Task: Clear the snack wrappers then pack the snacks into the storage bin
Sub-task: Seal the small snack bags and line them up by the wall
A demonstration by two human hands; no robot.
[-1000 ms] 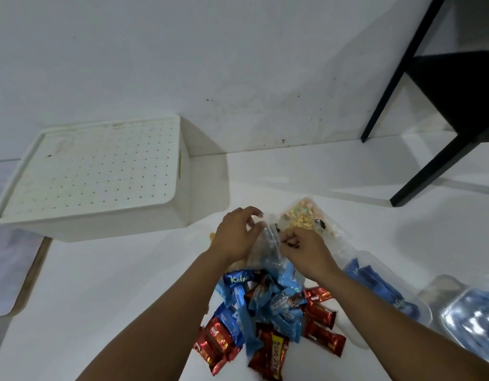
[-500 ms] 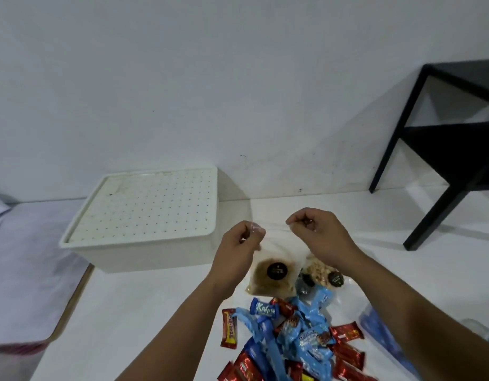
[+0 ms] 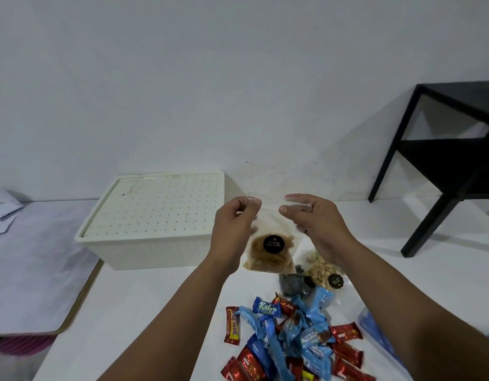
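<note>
Fingers came first: my left hand [image 3: 235,224] pinched one top corner of the clear plastic pouch of brown snack with the round black label [image 3: 270,253], thumb and forefinger curled onto the seal strip, while my right hand [image 3: 314,221] held the other top corner between thumb and curled fingers. I held the pouch up off the white tabletop [image 3: 144,312], hanging upright between both hands, most likely so I could see the top edge and check or press the seal before packing it (the strip itself was too thin and glassy to read).

At about ten o'clock from the pouch sat the cream plastic storage bin with the perforated lid [image 3: 155,213], lid still on, so nothing could go in yet. At six o'clock lay the heap of blue and red wrapped snack bars [image 3: 295,336], and at five o'clock the clear pouch of pale nuts [image 3: 321,268], resting on the table.
</note>
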